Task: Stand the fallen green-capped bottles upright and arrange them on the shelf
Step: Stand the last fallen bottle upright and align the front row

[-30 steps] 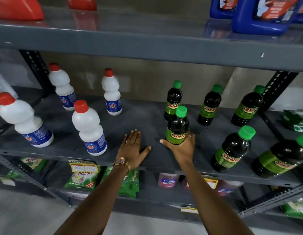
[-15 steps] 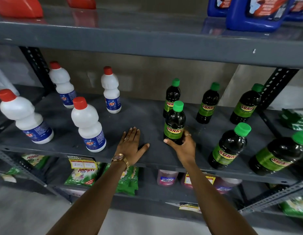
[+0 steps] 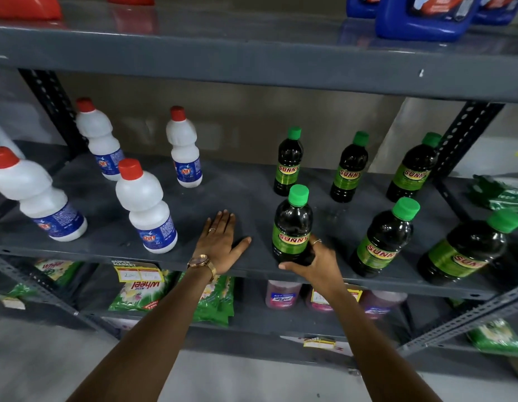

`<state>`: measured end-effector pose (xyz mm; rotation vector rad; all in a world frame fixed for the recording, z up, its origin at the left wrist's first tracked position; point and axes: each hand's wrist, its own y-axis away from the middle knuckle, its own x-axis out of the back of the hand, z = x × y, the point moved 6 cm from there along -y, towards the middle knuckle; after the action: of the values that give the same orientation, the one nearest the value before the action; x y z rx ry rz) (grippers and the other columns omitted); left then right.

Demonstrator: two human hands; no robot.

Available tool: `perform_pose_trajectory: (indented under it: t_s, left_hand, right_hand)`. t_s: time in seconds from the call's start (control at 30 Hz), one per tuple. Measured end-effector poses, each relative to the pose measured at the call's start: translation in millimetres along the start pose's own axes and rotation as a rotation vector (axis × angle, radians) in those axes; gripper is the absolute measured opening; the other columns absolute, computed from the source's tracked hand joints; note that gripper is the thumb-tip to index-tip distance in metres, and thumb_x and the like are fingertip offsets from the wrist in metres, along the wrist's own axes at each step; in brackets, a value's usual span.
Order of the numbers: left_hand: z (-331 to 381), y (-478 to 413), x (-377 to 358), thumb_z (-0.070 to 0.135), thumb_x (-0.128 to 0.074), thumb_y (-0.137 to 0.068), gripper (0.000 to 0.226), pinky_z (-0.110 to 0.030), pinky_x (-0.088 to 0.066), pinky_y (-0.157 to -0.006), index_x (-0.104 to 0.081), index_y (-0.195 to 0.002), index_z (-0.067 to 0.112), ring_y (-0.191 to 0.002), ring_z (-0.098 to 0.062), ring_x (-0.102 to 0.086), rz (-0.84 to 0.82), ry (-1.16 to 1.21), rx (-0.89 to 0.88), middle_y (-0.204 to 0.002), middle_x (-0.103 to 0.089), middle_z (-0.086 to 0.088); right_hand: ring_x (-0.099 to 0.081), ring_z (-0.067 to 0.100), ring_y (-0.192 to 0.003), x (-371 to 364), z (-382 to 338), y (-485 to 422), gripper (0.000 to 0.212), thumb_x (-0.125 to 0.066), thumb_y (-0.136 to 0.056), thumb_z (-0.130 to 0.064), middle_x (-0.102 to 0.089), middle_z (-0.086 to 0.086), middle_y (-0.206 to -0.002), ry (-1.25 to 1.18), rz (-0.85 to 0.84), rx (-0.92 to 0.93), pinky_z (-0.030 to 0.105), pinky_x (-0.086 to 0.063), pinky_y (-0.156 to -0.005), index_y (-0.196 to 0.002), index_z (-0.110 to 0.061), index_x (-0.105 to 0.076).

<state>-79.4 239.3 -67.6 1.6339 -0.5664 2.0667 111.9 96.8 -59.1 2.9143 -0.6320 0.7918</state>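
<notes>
Grey metal shelf, matte, dusty. Head view: right hand grasps base of front green-capped bottle, upright near shelf's front edge; dark glossy body, green "SUNNY" label. Left hand flat, fingers spread, palm on shelf. Five more bottles upright nearby.

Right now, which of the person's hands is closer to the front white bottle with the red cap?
Left. The left hand lies flat on the shelf just right of the front white bottle, not touching it. The right hand is farther right, gripping a green-capped bottle.
</notes>
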Motion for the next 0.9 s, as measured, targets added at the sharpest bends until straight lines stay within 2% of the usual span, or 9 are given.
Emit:
perform_pose_trajectory:
  t_s: [0.13,0.27,0.3,0.43,0.63,0.73,0.77,0.83,0.9]
  left_hand:
    - [-0.4,-0.3,0.4,0.061,-0.024,-0.092,0.079,-0.039,0.002,-0.121,-0.006,-0.149,0.01,-0.147,-0.02,0.002,-0.001,-0.002,-0.005,-0.16,-0.004,-0.009]
    - [-0.4,-0.5,1.5,0.061,-0.025,-0.092,0.079,-0.039,0.001,-0.121,-0.007,-0.149,0.01,-0.147,-0.019,0.001,0.004,0.008,-0.001,-0.16,-0.005,-0.009]
    - [-0.7,-0.6,1.9,0.061,-0.026,-0.092,0.079,-0.039,0.001,-0.121,-0.008,-0.149,0.01,-0.147,-0.019,0.001,0.007,0.007,-0.001,-0.16,-0.006,-0.009]
    - [-1.0,-1.3,2.1,0.062,-0.026,-0.091,0.079,-0.039,0.0,-0.121,-0.009,-0.149,0.01,-0.147,-0.019,0.0,0.023,0.005,-0.004,-0.16,-0.007,-0.009]
    - [1.9,3.2,8.0,0.058,-0.037,-0.091,0.076,-0.039,-0.008,-0.121,-0.02,-0.147,0.009,-0.146,-0.023,-0.011,0.07,0.072,-0.004,-0.158,-0.019,-0.011]
    - [6.8,19.2,17.4,0.046,-0.042,-0.095,0.064,-0.04,-0.02,-0.117,-0.03,-0.144,0.008,-0.142,-0.029,-0.025,0.19,0.201,0.039,-0.152,-0.033,-0.016]
    - [10.8,30.9,20.4,0.044,-0.042,-0.095,0.06,-0.041,-0.023,-0.116,-0.033,-0.142,0.007,-0.14,-0.031,-0.029,0.27,0.243,0.037,-0.149,-0.037,-0.017]
    - [27.5,65.4,18.3,0.042,-0.041,-0.093,0.057,-0.043,-0.027,-0.114,-0.037,-0.139,0.01,-0.137,-0.029,-0.033,0.414,0.33,0.005,-0.145,-0.042,-0.015]
    - [58.0,107.0,1.1,0.043,-0.044,-0.091,0.055,-0.04,-0.031,-0.112,-0.037,-0.139,0.017,-0.137,-0.02,-0.033,0.424,0.43,-0.1,-0.145,-0.042,-0.007]
  right_hand:
    - [-0.058,-0.003,-0.093,0.0,-0.4,10.8,0.072,-0.089,-0.057,-0.038,-0.063,-0.018,-0.098,0.032,-0.025,0.023,0.002,-0.04,-0.075,-0.118,-0.019,-0.056]
    - [-0.053,0.002,-0.099,1.8,-0.8,14.5,0.076,-0.088,-0.06,-0.036,-0.058,-0.013,-0.106,0.092,-0.031,0.046,-0.003,-0.032,-0.076,-0.125,-0.018,-0.054]
    - [-0.052,0.003,-0.101,1.9,-1.5,14.7,0.076,-0.087,-0.06,-0.036,-0.059,-0.012,-0.108,0.1,-0.037,0.051,-0.001,-0.033,-0.079,-0.126,-0.018,-0.053]
    - [-0.056,0.01,-0.109,1.7,-2.0,14.7,0.078,-0.086,-0.061,-0.041,-0.063,-0.004,-0.119,0.095,-0.056,0.039,0.024,-0.043,-0.093,-0.128,-0.019,-0.052]
    - [-0.057,0.011,-0.109,3.8,-9.7,19.7,0.078,-0.087,-0.061,-0.037,-0.064,-0.002,-0.119,0.084,-0.03,0.054,0.026,-0.045,-0.094,-0.128,-0.017,-0.053]
    - [-0.055,0.005,-0.113,14.2,-4.1,42.6,0.087,-0.089,-0.058,-0.032,-0.057,-0.009,-0.126,-0.057,0.074,0.044,0.016,-0.043,-0.094,-0.135,-0.017,-0.051]
    - [-0.057,0.003,-0.111,20.9,0.7,56.4,0.08,-0.087,-0.059,-0.036,-0.057,-0.011,-0.126,-0.084,0.145,0.036,0.01,-0.043,-0.091,-0.131,-0.02,-0.055]
    - [-0.063,0.007,-0.098,46.1,11.7,89.7,0.056,-0.08,-0.061,-0.047,-0.065,-0.009,-0.11,-0.055,0.377,0.042,0.005,-0.042,-0.079,-0.112,-0.028,-0.064]
    - [-0.062,0.018,-0.087,81.9,24.5,115.1,0.047,-0.079,-0.06,-0.047,-0.062,0.0,-0.097,-0.049,0.611,0.041,0.012,-0.044,-0.075,-0.099,-0.034,-0.057]
